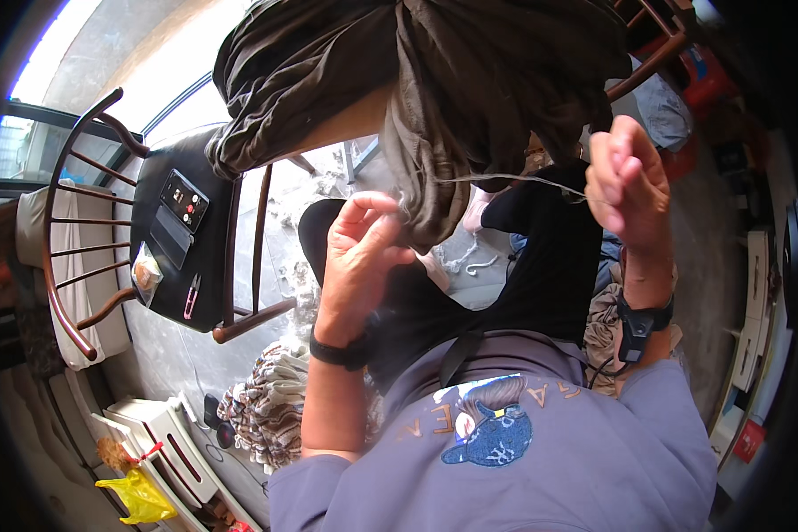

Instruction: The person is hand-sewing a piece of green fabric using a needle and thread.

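Dark brown fabric (432,133) is draped in folds over a wooden surface in front of me, and one gathered fold hangs toward my lap. At that fold's left edge, beside a frayed white wisp, my left hand (359,266) has thumb and index finger pinched together on the cloth. The fingertips are blurred. A thin pale thread (499,177) stretches across the front of the fabric to the right. Its far end is between the closed fingers of my right hand (628,186), raised apart from the cloth.
On the left, a wooden chair's black seat (206,299) holds a smartphone (185,199), thread snips (191,296) and a small wrapped item (146,274). Folded knitted textiles (272,399) lie on the floor near a white drawer unit (173,445). Crumpled beige cloth (602,326) sits at my right.
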`<act>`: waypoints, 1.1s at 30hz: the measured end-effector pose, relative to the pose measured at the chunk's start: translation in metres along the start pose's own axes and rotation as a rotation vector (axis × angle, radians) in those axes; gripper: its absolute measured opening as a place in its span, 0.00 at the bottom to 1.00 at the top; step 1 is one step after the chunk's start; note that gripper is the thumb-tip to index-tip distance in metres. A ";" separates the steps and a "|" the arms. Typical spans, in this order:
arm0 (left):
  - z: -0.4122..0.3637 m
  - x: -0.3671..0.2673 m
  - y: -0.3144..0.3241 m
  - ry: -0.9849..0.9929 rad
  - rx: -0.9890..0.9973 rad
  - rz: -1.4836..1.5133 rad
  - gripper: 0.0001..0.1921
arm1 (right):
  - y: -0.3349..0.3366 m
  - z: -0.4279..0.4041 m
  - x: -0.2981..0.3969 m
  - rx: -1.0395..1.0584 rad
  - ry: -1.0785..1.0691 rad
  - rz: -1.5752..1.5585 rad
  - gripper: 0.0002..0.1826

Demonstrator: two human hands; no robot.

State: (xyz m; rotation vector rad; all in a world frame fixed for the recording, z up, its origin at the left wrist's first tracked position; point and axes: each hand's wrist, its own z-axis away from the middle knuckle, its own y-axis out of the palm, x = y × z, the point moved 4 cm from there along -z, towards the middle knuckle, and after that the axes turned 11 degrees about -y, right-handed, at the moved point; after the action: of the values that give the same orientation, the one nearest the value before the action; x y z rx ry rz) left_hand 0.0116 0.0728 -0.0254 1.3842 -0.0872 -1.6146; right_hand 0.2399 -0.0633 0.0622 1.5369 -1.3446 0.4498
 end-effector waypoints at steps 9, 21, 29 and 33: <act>-0.010 0.014 -0.007 0.015 0.081 0.124 0.09 | 0.003 0.006 0.043 0.230 0.027 -0.563 0.14; 0.001 0.005 0.007 -0.051 0.057 0.186 0.12 | -0.051 0.027 0.050 0.008 -0.079 -0.461 0.11; -0.003 0.009 0.003 -0.027 0.080 0.211 0.12 | -0.012 0.027 0.064 0.222 -0.053 -0.468 0.11; 0.004 0.004 0.015 -0.030 0.158 0.230 0.13 | -0.058 0.031 0.042 -0.144 0.036 0.104 0.09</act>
State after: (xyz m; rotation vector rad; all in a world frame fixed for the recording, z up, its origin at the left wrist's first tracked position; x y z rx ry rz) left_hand 0.0177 0.0598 -0.0183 1.4134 -0.3848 -1.4606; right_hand 0.2952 -0.1184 0.0578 1.3397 -1.4027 0.4334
